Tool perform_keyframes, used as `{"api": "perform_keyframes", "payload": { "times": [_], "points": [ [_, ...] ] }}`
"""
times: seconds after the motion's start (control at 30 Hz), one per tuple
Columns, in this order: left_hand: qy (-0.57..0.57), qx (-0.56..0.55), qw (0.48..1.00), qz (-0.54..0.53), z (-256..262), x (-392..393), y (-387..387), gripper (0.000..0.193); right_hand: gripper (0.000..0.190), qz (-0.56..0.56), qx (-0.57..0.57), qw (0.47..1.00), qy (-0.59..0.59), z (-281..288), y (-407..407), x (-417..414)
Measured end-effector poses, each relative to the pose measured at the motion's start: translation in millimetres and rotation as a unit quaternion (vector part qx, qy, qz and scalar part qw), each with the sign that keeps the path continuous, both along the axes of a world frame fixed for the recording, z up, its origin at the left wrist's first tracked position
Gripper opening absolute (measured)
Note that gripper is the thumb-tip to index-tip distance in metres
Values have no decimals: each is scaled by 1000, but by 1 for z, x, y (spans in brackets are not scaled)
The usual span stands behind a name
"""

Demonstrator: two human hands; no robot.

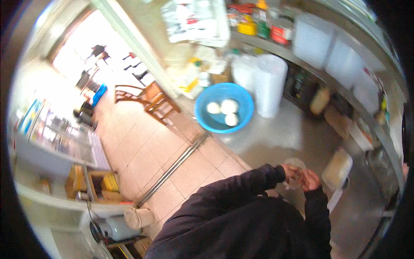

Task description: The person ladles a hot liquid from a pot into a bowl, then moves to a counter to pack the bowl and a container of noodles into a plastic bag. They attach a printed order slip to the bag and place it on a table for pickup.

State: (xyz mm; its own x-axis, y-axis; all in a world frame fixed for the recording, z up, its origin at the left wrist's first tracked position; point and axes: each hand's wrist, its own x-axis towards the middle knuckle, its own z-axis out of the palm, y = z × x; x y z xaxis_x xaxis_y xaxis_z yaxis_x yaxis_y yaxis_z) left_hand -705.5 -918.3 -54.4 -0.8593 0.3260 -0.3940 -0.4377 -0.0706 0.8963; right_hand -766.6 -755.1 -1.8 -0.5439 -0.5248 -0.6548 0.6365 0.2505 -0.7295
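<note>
My left hand [290, 172] and my right hand [310, 180] are close together in front of my dark sleeves, over the grey work surface. Their fingers are bent and blurred, and whether something small sits between them is hard to make out. Just beyond the fingers is a pale round object [295, 163], perhaps a bowl, partly covered by the hands. To the right of them lies a shallow tray [348, 162] with pale contents. Farther off, a blue plastic basin [201, 111] holds three white round pieces, one of them [229, 106] larger.
A tall white cylindrical container [271, 84] stands beside the basin. Along the right runs a metal shelf [284, 51] bearing bottles, cans and white bins [312, 40]. On the left, a wooden chair [158, 100], a floor track [171, 171] and a lidded bucket [139, 218] occupy the tiled floor area.
</note>
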Motion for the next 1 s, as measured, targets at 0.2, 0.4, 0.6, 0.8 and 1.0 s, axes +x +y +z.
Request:
{"api": "perform_keyframes", "payload": {
  "times": [0.2, 0.4, 0.6, 0.8, 1.0],
  "points": [
    [8, 29, 998, 51, -15, -5, 21, 34, 24, 28, -135, 990, 4, -22, 26, -2],
    [106, -51, 987, 113, -41, -20, -13, 23, 19, -23, -136, 989, 49, -51, 45, -18],
    [71, -87, 973, 200, -52, -30, -25, 22, 17, 9, 8, 983, 181, -87, 38, -39],
    [97, -127, 956, 246, -63, -35, -18, 19, 19, -37, 34, 985, 164, -80, 24, -29],
    [176, -2, 961, 215, -69, -13, -20, 26, 21, 58, 41, 945, 318, -88, 41, -33]
  ]
}}
